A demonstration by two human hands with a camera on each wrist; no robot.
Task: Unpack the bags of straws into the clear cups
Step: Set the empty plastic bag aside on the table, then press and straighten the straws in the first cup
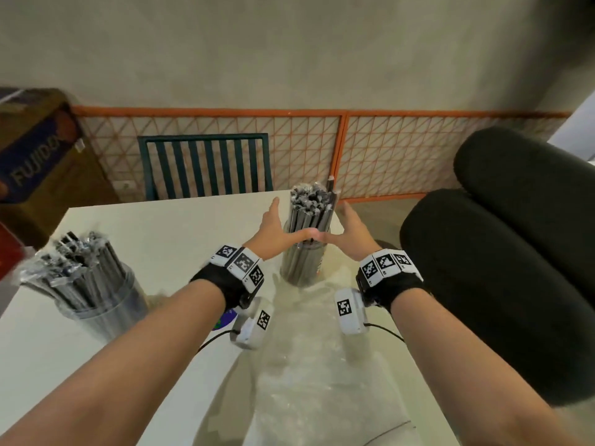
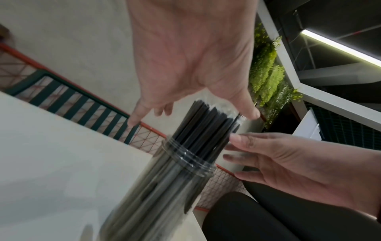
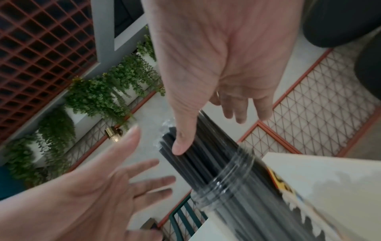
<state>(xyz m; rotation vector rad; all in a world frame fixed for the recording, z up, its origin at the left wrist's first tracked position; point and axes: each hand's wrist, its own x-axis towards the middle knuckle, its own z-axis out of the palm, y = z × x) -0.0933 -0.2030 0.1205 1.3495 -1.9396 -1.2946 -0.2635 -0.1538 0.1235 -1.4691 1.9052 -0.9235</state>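
Observation:
A clear cup [image 1: 301, 265] packed with black straws [image 1: 310, 204] stands near the far right corner of the white table [image 1: 180, 226]. My left hand [image 1: 273, 225] and right hand [image 1: 352, 230] flank the straw bundle just above the cup's rim, fingers straight. The two thumbs meet in front of the straws. In the right wrist view my right hand's thumb lies against the straws [image 3: 208, 156] above the cup [image 3: 226, 182]. The left wrist view shows the left hand [image 2: 191, 65] spread over the straws [image 2: 206, 127]. A second clear cup [image 1: 103, 310] full of straws stands at the left.
An empty clear plastic bag [image 1: 306, 365] lies crumpled on the table between my forearms. A dark green chair [image 1: 206, 165] and an orange mesh fence [image 1: 402, 152] stand behind the table. Black cushions [image 1: 499, 268] sit close on the right, a cardboard box [image 1: 42, 156] at the left.

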